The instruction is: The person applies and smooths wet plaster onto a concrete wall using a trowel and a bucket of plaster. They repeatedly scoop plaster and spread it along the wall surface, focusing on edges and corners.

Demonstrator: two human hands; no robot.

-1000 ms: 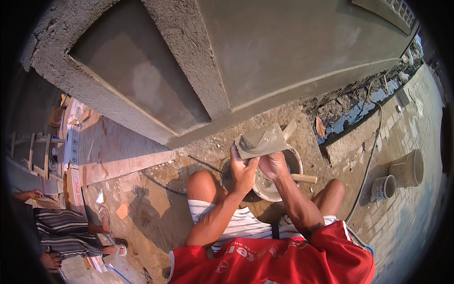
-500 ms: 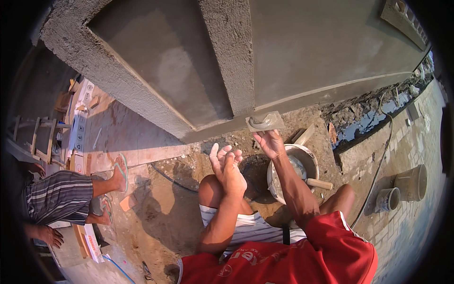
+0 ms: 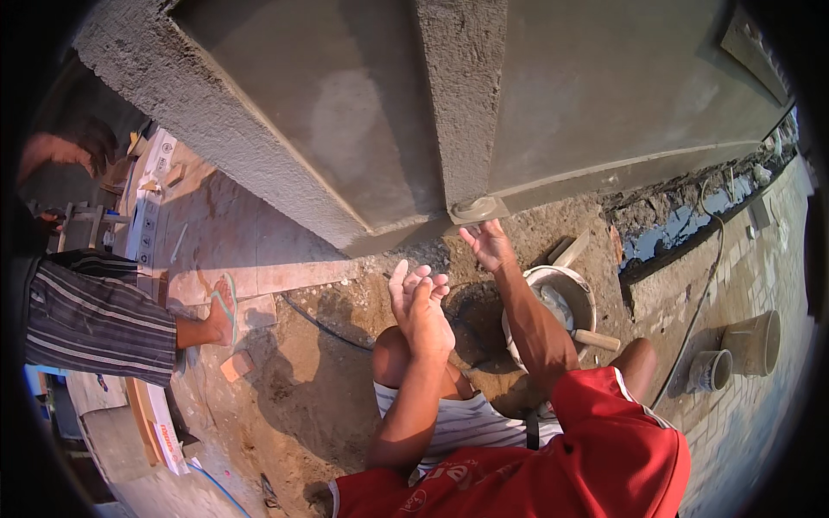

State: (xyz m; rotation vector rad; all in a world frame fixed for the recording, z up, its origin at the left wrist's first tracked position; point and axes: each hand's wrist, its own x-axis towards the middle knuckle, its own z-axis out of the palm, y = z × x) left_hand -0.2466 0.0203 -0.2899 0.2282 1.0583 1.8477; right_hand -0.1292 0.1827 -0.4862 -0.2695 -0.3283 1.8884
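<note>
My right hand (image 3: 488, 246) reaches to the foot of the plastered wall (image 3: 600, 78), its fingertips on the underside of a small grey board (image 3: 473, 211) topped with what looks like wet mortar. The board is at the lower end of the rough vertical band. My left hand (image 3: 419, 302), coated pale on the fingers, is held up with fingers apart and slightly curled, holding nothing. Beside my right forearm is a white bucket (image 3: 583, 298) with grey contents and a wooden handle (image 3: 596, 339) across its rim. A wooden piece (image 3: 570, 246) lies just behind the bucket.
At left, another person in striped shorts (image 3: 99, 324) stands in sandals, a hand at upper left. Two buckets (image 3: 747, 341) stand at right near a hose (image 3: 717, 233). A muddy trench (image 3: 682, 229) runs along the wall. Long boxes (image 3: 160, 423) lie at lower left.
Both hands were on the board a second ago; my left hand has let go, and my right has carried it up to the wall's foot. The other person's leg and hand have moved.
</note>
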